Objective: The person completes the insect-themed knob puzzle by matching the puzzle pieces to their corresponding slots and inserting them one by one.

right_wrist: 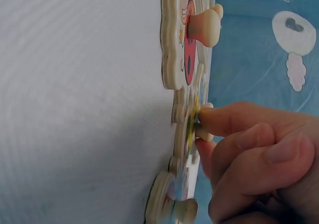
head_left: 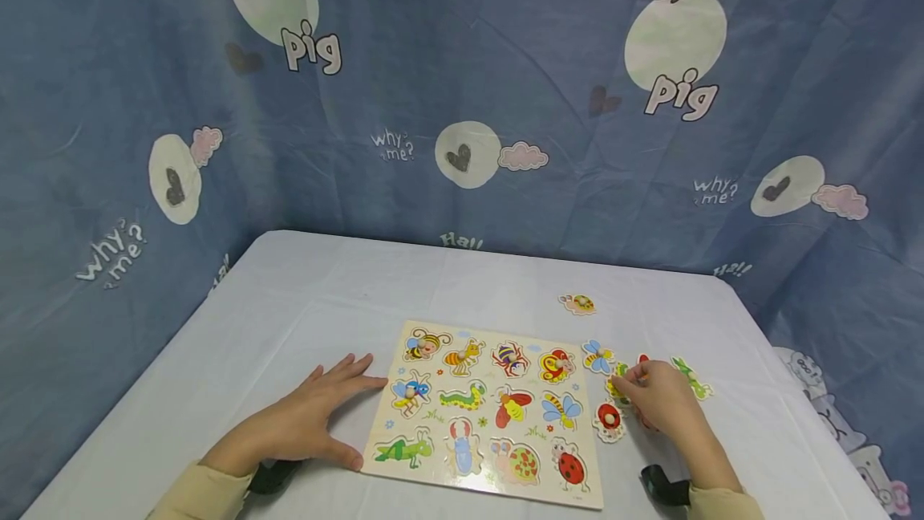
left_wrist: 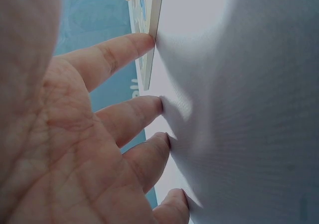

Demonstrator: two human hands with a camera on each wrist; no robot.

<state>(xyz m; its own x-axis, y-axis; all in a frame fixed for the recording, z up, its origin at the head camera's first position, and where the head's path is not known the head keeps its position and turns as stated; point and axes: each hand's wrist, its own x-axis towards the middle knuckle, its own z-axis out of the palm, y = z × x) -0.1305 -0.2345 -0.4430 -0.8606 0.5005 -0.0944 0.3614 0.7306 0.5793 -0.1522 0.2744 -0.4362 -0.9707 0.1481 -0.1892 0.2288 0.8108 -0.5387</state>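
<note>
My right hand (head_left: 660, 396) pinches the knob of a small green-and-yellow wooden puzzle piece (head_left: 618, 383) between thumb and forefinger, right of the board. In the right wrist view the knob (right_wrist: 203, 132) shows at those fingertips; the picture on the piece is mostly hidden. My left hand (head_left: 303, 416), fingers spread, lies by the left side of the wooden puzzle board (head_left: 422, 474). Its forefinger touches the board's edge, and its thumb is at the near left corner. Beside the pinched piece lies a ladybug piece (head_left: 609, 421) with a round knob (right_wrist: 205, 28).
Several more loose pieces lie right of the board: a blue-winged bee (head_left: 597, 356), a green grasshopper (head_left: 693, 379) and a red one partly behind my hand. A snail piece (head_left: 578, 304) lies beyond the board. A blue printed cloth (head_left: 462, 62) hangs behind the white-covered table (head_left: 346, 279).
</note>
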